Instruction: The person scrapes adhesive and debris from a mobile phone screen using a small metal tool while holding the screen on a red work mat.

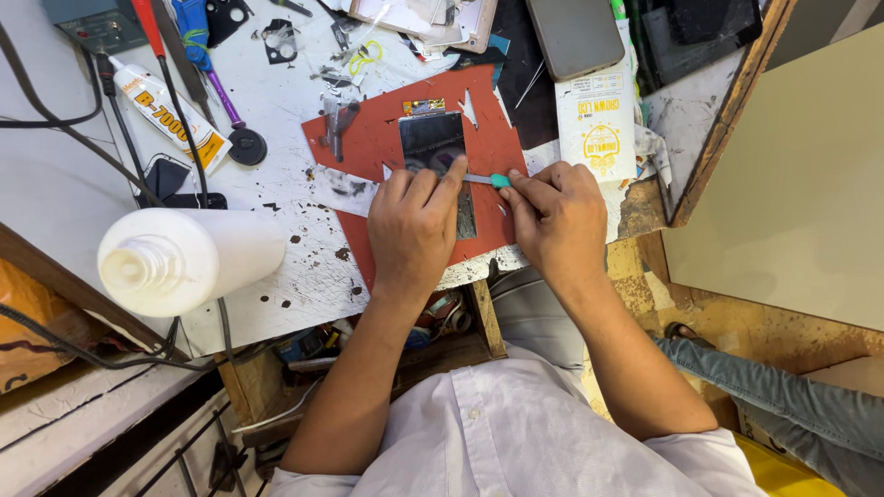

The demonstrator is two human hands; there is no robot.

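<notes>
Red mat lay on the messy table. On it sat a dark phone screen, pressed down by the left hand's fingers. Right hand pinched a small teal tool touching the screen's side.

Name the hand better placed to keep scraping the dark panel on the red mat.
Right. The right hand grips the teal-handled tool, its tip at the dark panel. The left hand lies flat on the panel, pinning it to the red mat.
</notes>
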